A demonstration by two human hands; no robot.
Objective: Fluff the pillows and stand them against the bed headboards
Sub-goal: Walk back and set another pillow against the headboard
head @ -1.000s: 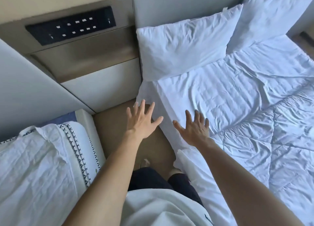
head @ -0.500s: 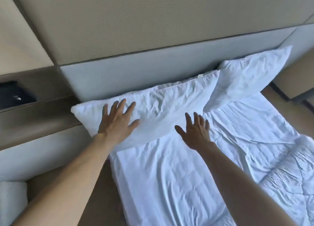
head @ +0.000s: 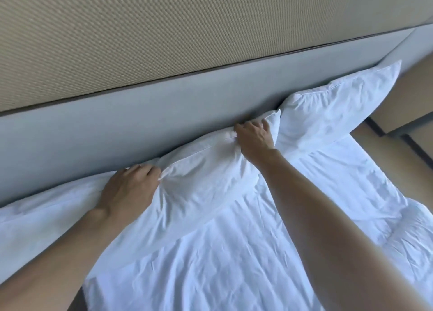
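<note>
A hotel-style bedroom. A bed with a white sheet (head: 210, 264) and pillows (head: 339, 109) meets a grey padded headboard (head: 117, 135) under a woven wall panel (head: 164, 29).

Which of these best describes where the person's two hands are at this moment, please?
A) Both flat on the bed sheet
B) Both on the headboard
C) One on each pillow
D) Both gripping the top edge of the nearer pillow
D: the left hand and right hand both pinch the top edge of the nearer pillow, by the headboard.

There are no words, numbers, labels or signs to read anywhere here, not on the bedding and not on the wall.
</note>
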